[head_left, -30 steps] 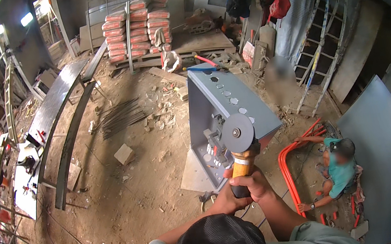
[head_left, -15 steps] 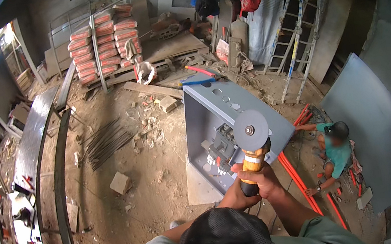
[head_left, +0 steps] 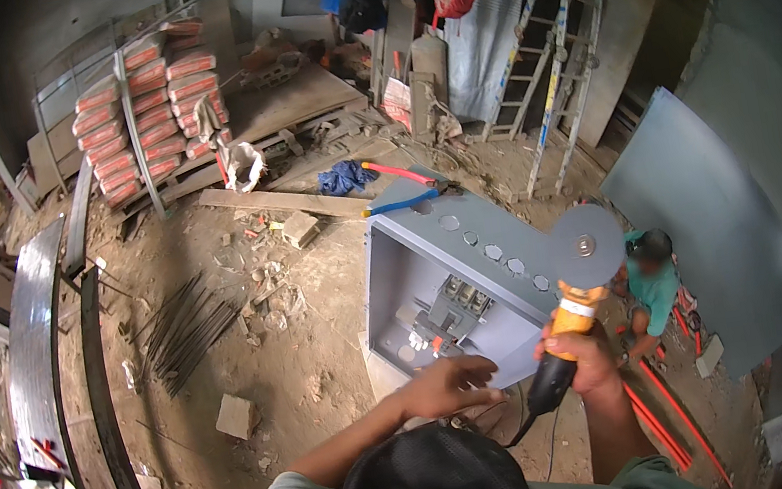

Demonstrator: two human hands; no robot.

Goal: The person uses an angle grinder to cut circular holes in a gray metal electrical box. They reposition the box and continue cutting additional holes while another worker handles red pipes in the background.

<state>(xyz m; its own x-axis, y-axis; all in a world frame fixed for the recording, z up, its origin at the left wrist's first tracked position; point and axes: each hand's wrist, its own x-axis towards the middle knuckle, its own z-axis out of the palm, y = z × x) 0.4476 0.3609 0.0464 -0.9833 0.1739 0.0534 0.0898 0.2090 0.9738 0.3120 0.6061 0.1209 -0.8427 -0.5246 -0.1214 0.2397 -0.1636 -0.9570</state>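
In my right hand (head_left: 581, 354) is a yellow and black angle grinder (head_left: 568, 327), held upright by its body. Its grey disc (head_left: 585, 244) faces me over the right end of a grey metal electrical box (head_left: 387, 296). The black cord runs down from the tool's rear toward my body. My left hand (head_left: 450, 386) holds nothing and has its fingers apart, just in front of the box's near edge. Inside the box sits a block of breakers (head_left: 457, 311). Round knockout holes line its upper side, where a cutter with one red and one blue handle (head_left: 408, 186) lies.
A co-worker (head_left: 653, 286) crouches at the right beside orange conduits (head_left: 659, 427) and a leaning grey panel (head_left: 712, 227). A stepladder (head_left: 555, 68) stands behind. Stacked bags (head_left: 150, 103), steel bars (head_left: 184, 331), a block (head_left: 235, 417) and metal beams (head_left: 119, 417) lie leftward.
My left hand has let go of the grinder and moved left. My right hand has carried the grinder to the right. The view has shifted, and the whole cutter now shows.
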